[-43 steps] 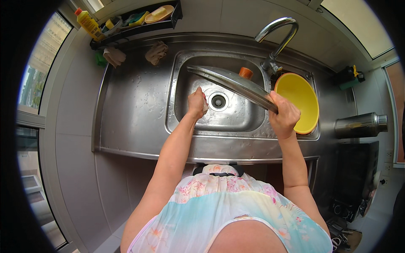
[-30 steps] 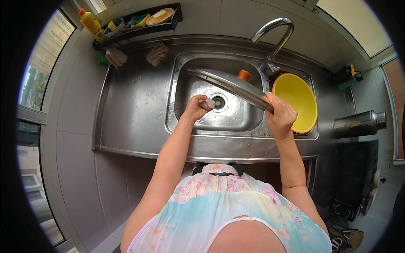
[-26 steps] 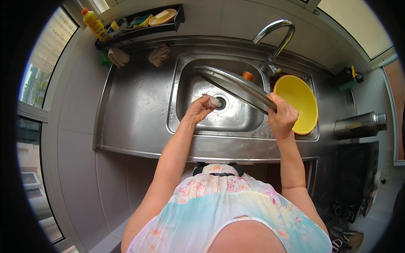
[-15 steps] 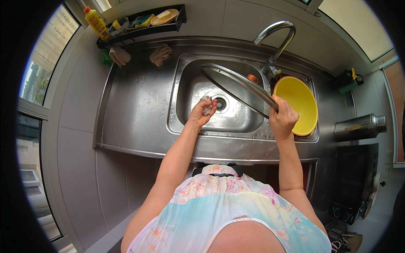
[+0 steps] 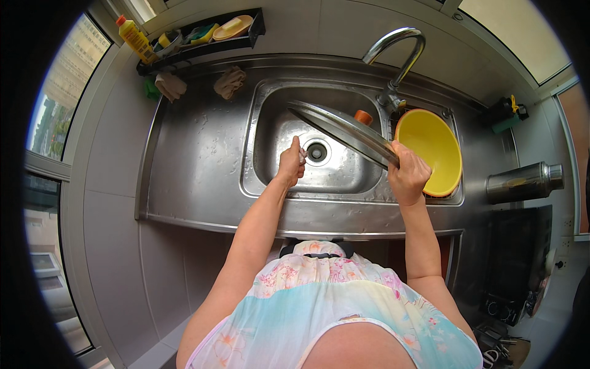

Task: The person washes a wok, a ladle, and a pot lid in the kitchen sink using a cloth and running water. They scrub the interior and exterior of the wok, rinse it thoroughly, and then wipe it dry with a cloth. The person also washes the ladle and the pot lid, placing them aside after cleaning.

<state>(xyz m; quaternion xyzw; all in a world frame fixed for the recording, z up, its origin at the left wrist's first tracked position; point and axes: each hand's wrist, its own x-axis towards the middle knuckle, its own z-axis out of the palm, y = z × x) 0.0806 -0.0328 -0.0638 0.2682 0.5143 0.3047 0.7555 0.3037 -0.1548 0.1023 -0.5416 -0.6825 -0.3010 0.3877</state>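
My right hand (image 5: 409, 174) grips the near right rim of a large round metal lid (image 5: 351, 127). The lid is tilted nearly edge-on above the sink. Just past its far side shows an orange-brown knob-like piece (image 5: 363, 117). My left hand (image 5: 291, 163) is over the sink basin, left of the drain (image 5: 316, 152), thumb up and fingers curled round a small whitish crumpled wad (image 5: 302, 155). Most of that wad is hidden by the fingers. Droplets wet the steel sink (image 5: 270, 132).
A yellow bowl (image 5: 430, 154) leans on a rack right of the basin, below the chrome faucet (image 5: 405, 55). A steel flask (image 5: 522, 187) lies farther right. Two cloths hang at the back left, one a beige cloth (image 5: 230, 83). A black shelf (image 5: 258, 31) holds sponges and soap.
My left hand has turned so its thumb points up, and the wad is now mostly covered. The lid has tipped slightly, still in my right hand.
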